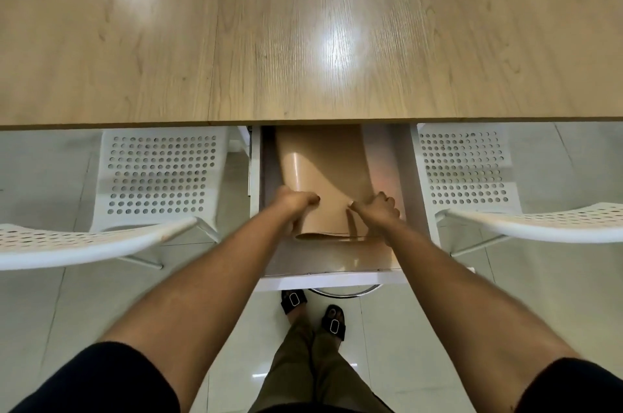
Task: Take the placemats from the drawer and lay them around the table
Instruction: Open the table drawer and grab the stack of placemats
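A view from above of a person standing at a pale wooden bench (303, 28), both bare arms reaching down into an open white drawer (323, 279) pulled out from under its near edge. Inside the drawer lie tan placemats (323, 176), glossy and partly curled up into a loose arch. The left hand (296, 202) is closed around the left edge of the curled placemat, fingers wrapped under it. The right hand (379, 208) grips its right edge, knuckles bent and thumb pressing the top surface. A flatter tan layer lies beneath, reaching the drawer front. White perforated chairs stand on either side, the left chair (158, 173) and the right chair (465, 170), on a shiny tiled floor (539, 294). Black sandals (332, 321) show below the drawer.
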